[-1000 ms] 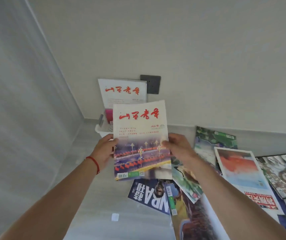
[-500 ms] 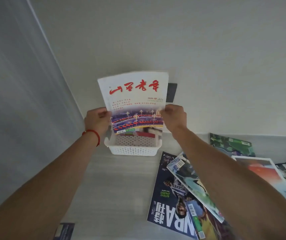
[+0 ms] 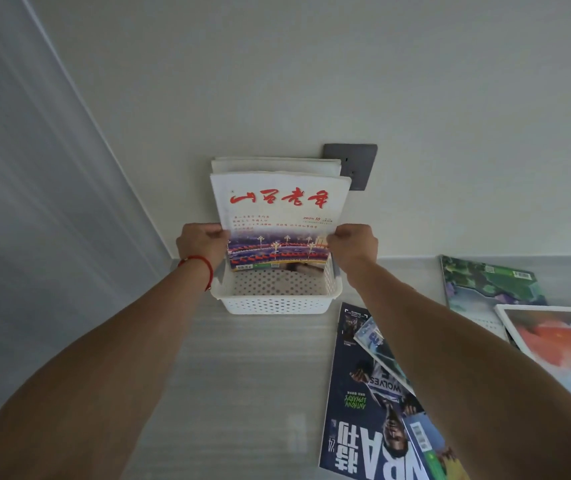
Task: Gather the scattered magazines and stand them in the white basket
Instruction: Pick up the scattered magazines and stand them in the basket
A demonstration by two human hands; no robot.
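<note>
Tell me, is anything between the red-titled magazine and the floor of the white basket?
Nothing visible blocks it. The red-titled magazine, held by the left hand and right hand, already has its lower edge inside the white basket, in front of another magazine standing behind it. The perforated floor below looks bare.

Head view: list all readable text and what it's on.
"2025 10": held magazine; its red brush title is legible Chinese calligraphy, small lines blurred.
"NBA", "特刊", "WOLVES", "ANTHONY EDWARDS": NBA magazine, seen upside down.
Other covers, barcodes: too small.
</note>
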